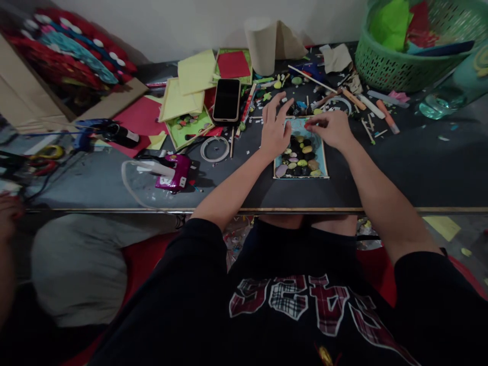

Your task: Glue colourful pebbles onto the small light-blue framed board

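Observation:
A small blue picture panel (319, 150) with a light stick border lies on the dark table, its lower part covered with black, yellow-green and purple pebbles (302, 154). Over its upper left edge is my left hand (275, 127), fingers apart and holding nothing. My right hand (331, 127) is at the upper right of the panel, thumb and fingertips pinched on a small red piece (307, 124). The red piece is partly hidden by the fingertips, so its shape cannot be made out.
A black phone (226, 100), coloured paper (196, 71), a tape ring (215, 148) and a purple device (173, 172) lie left. Behind stand a white roll (261, 47) and green basket (404, 68); a bottle (453, 86) is right. Another person's hand (8, 211) shows far left.

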A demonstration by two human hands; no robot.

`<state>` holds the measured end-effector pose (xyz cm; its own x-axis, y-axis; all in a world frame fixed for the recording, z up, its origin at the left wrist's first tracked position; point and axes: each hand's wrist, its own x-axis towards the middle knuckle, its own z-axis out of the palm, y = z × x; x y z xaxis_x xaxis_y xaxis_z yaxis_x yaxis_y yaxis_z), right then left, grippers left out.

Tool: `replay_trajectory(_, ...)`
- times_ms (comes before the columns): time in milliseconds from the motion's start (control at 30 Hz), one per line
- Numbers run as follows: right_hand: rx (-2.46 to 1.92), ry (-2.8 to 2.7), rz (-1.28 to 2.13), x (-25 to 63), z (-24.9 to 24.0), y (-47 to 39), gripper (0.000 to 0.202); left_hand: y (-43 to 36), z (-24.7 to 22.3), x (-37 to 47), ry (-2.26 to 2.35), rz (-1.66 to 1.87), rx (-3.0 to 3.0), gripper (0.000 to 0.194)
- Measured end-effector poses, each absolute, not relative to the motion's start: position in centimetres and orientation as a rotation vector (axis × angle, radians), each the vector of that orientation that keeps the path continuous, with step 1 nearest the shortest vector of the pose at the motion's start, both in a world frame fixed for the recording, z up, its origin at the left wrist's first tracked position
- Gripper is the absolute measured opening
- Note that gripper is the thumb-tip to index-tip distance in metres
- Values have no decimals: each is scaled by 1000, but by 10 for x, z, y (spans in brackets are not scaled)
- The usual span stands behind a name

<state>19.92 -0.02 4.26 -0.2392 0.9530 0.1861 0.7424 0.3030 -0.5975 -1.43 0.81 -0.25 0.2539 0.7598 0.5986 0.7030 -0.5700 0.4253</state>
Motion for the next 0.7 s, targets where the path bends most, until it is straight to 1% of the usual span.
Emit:
replay_trajectory(33,-1526,-2136,529,201,45,-1,27,9,-4,-15,1428,1215,2402,59)
replay_trajectory(100,-1578,-2258,516,202,50,-3,23,10,-5,-16,1442,1227,2382,57)
replay_trajectory(200,-1659,-2333,511,201,57,-5,25,9,-5,-15,1460,1261,2418,54)
replay_trajectory(367,-1682,-2333,487,201,58,-7,24,7,-3,-13,1491,1190,2392,48)
replay_trajectory(500,-1657,-2342,462,200,58,-10,21,9,-7,-13,1466,1191,2375,51)
replay_trajectory(700,-1714,-2408,387,196,61,-14,24,17,-19,-16,1480,1251,2289,52)
